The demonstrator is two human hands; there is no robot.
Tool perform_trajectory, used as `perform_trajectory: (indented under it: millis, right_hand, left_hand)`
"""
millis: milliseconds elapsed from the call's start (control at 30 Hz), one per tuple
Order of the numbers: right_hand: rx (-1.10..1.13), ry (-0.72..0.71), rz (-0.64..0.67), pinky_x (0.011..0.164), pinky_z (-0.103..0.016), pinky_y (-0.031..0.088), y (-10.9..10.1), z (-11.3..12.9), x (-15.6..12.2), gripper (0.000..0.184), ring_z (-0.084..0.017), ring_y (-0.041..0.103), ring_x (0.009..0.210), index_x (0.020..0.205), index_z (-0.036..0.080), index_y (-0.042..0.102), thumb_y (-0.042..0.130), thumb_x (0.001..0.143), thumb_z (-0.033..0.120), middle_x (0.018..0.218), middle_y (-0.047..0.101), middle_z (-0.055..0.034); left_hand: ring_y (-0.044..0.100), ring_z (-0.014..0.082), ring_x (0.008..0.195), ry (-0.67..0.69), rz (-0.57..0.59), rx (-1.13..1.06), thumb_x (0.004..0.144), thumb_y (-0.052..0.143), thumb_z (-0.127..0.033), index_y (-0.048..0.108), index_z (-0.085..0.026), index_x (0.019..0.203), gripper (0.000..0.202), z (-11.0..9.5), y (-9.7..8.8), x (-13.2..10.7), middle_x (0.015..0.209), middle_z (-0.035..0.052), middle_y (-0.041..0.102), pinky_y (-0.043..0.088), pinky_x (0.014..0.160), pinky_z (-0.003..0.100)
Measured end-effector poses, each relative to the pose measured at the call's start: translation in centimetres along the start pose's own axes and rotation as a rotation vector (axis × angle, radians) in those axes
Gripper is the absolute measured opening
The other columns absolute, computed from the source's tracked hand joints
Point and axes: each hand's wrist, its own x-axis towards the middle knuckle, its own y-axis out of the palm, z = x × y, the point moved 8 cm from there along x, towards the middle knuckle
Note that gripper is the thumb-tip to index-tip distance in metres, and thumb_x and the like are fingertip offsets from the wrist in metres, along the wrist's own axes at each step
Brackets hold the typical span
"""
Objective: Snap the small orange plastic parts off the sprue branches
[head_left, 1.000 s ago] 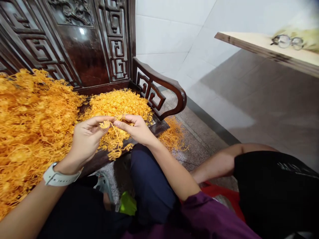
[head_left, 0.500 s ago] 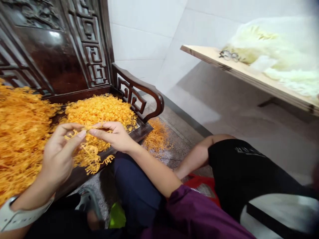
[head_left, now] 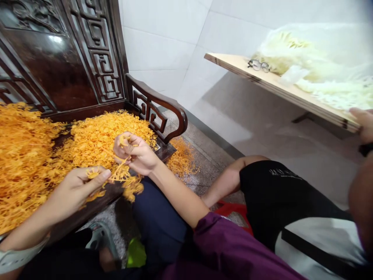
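Note:
My left hand is low over the bench's front edge, thumb and fingers pinched on orange plastic flower pieces with thin stems. My right hand is curled a little higher and to the right, holding the other side of the same stems, with an orange bit showing between its fingers. A small cluster hangs beneath my right hand. Behind both hands lies a heap of orange flower pieces on the bench, and a taller pile of similar stemmed pieces rises at the left.
A dark carved wooden bench with a curved armrest stands against the tiled wall. Loose orange scraps lie on the floor. At right, a co-worker's hand is at a board bearing glasses and pale pieces.
My hands, fingertips together before, have moved apart; the left went lower and the right turned and curled. The orange pieces now stretch between them. The co-worker's hand has come into view.

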Motion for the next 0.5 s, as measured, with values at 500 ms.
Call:
perform_trajectory:
  millis: [500]
  right_hand:
    - [-0.336,0.011,-0.361,0.044,-0.022,0.017,-2.8,-0.5,1.5,0.044,-0.003,0.029,0.045,0.079,0.019,0.063,0.09,0.077,0.053,0.055,0.047,0.0108]
  left_hand:
    - [0.042,0.0133,0.052,-0.063,0.036,-0.018,0.099,0.066,-0.051,0.058,-0.02,0.067,0.045,0.2,1.1,0.3,0.058,-0.0025,0.051,0.035,0.054,0.026]
